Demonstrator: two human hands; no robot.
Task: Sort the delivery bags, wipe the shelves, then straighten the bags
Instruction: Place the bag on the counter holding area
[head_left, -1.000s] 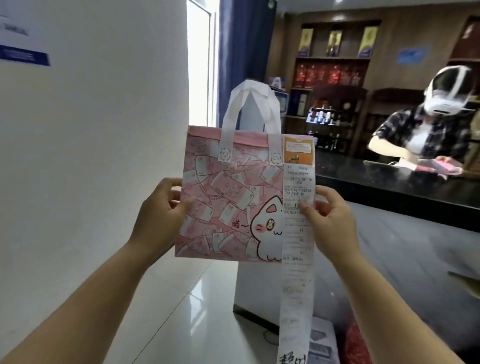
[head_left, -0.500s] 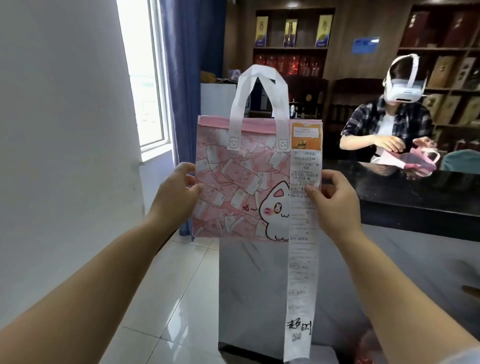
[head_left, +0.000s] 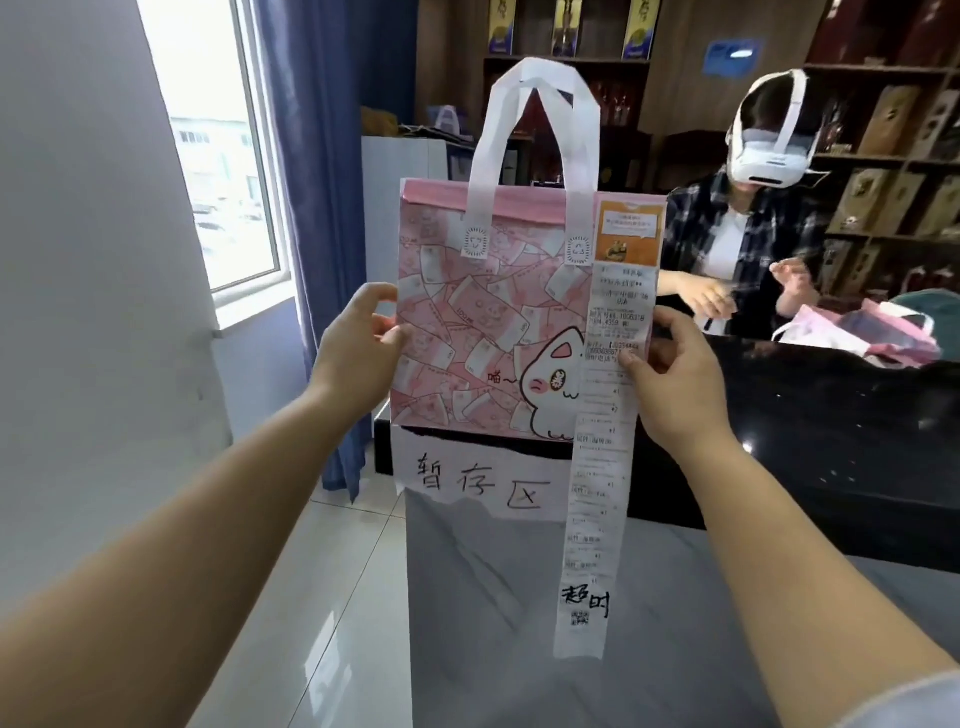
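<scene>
Bags: two in sight. One pink bag (head_left: 478, 322) with a cartoon cat is held up in mid-air at centre, and a second pink bag (head_left: 857, 332) lies on the dark counter (head_left: 831, 415) at far right.
Handles: two white loops (head_left: 535, 130) stand upright above the held bag.
Receipt: one long receipt (head_left: 597, 467) is fixed at the bag's top right and hangs well past its bottom edge, with handwritten black characters near the lower end.
Left hand: the left hand (head_left: 353, 353) pinches the bag's left edge, thumb in front and fingers behind.
Right hand: the right hand (head_left: 675, 384) has its thumb pressing the receipt against the bag's right edge, with the fingers curled behind.
People: there is one other person (head_left: 737, 234), in a white headset and checked shirt, behind the counter.
Change: the grip is the same as half a second ago. A paper sign (head_left: 467, 483) with three handwritten characters has come into view under the bag, and the other person's hands have lifted off their bag.
Surface: a grey marbled top (head_left: 519, 623) sits below the bag, with glossy floor tiles (head_left: 311, 597) to its left.
Room: a white wall (head_left: 78, 260) and a bright window (head_left: 218, 156) are on the left, beside a blue curtain (head_left: 322, 208). Dark wooden shelves (head_left: 883, 156) of boxes stand at the back.
</scene>
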